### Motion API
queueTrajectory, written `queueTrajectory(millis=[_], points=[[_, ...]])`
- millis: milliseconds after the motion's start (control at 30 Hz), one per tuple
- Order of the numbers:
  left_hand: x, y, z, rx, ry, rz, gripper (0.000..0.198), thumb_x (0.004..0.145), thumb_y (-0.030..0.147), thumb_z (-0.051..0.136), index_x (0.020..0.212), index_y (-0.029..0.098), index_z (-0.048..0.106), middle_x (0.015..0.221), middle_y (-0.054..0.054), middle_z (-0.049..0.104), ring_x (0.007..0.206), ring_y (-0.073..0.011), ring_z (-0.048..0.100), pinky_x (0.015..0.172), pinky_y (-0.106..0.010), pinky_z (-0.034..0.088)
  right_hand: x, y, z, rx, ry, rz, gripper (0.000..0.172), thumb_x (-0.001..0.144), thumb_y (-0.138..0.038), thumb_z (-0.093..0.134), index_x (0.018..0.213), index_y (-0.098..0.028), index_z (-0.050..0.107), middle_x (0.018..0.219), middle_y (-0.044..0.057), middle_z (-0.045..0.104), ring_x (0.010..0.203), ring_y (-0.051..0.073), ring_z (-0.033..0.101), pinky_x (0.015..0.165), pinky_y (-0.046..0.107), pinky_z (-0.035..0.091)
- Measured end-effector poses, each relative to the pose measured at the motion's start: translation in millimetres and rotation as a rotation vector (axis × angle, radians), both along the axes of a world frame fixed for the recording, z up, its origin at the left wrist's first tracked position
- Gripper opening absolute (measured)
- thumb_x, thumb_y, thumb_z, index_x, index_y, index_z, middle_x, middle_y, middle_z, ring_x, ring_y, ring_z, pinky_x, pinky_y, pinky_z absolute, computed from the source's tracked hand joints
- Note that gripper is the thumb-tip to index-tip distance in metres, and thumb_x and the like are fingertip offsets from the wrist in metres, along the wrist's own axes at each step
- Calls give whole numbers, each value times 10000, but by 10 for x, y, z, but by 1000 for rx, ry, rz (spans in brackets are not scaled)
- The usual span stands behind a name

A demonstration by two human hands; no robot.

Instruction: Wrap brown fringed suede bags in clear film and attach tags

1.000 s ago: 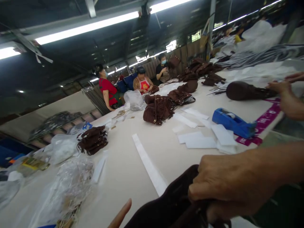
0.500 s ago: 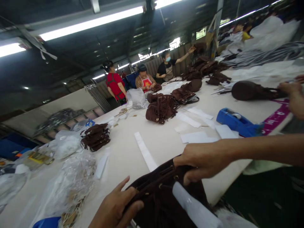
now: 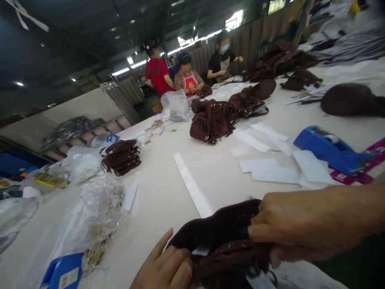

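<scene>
A dark brown fringed bag (image 3: 222, 265) is close in front of me at the table's near edge, its mouth gaping upward. My left hand (image 3: 168, 265) is closed on the left side of its rim, index finger pointing out. On the opposite side, my right hand (image 3: 291, 224) grips the rim with bent fingers, the tips partly hidden by the bag. Something pale shows inside the bag, and a clear strip hangs at its front. Just beyond the bag lies a long white strip (image 3: 192, 184) on the table.
A blue tape dispenser (image 3: 331, 148) and white sheets (image 3: 273, 172) lie to the right. More brown bags (image 3: 213, 118) are piled mid-table, with a smaller brown stack (image 3: 122, 156) at left. Plastic wrapping (image 3: 99, 212) and a blue container (image 3: 64, 271) are nearer. Several co-workers (image 3: 188, 78) are at the far side.
The bag's mouth has opened wider and tipped so that its inside shows. My right hand has moved right and lower along the rim. The view has shifted downward.
</scene>
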State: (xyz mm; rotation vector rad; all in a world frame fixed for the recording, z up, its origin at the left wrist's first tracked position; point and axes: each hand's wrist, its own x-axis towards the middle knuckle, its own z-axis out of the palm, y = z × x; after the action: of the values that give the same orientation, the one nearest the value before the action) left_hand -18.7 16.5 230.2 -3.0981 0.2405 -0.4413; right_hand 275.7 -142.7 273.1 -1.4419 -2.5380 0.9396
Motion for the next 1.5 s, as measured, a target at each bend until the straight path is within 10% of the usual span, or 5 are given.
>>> queueTrajectory(millis=[267, 567, 933, 1233, 1500], points=[[-78, -162, -132, -313, 47, 95, 455, 892, 70, 392, 1324, 182, 479, 1005, -33, 711, 945, -116, 676, 1181, -449, 278, -126, -26, -45, -57, 189, -34, 174, 939, -325, 539, 1002, -177, 605, 735, 29, 648, 605, 131, 559, 518, 221, 330], [-28, -785, -66, -595, 161, 210, 162, 916, 203, 494, 1048, 235, 581, 921, -37, 675, 910, -179, 636, 914, -345, 522, -347, -325, -38, 3, 229, 21, 192, 936, -340, 546, 998, -173, 620, 785, 41, 668, 679, 128, 592, 579, 209, 366], [-246, -764, 110, -582, 307, 184, 104, 943, 237, 481, 884, 214, 564, 820, -11, 621, 787, -152, 569, 700, -251, 430, -101, -580, -145, 90, -26, -85, 313, 898, -475, 571, 970, -172, 596, 755, 48, 633, 633, 153, 543, 571, 251, 310], [-69, -985, 219, -569, 399, 351, 24, 874, 232, 577, 890, 217, 564, 885, 9, 648, 805, -157, 568, 707, -236, 431, -257, -556, -70, -335, 246, -82, 606, 815, -455, 699, 1316, -167, 516, 762, 1, 681, 618, 133, 606, 523, 196, 379], [-37, -849, 341, -1154, 670, 360, 339, 963, 452, 415, 905, 182, 612, 847, 5, 599, 778, -123, 518, 705, -216, 420, -449, -497, -185, -198, 316, 99, 322, 886, -159, 566, 1206, -175, 602, 1001, 68, 701, 878, 161, 647, 710, 214, 448]])
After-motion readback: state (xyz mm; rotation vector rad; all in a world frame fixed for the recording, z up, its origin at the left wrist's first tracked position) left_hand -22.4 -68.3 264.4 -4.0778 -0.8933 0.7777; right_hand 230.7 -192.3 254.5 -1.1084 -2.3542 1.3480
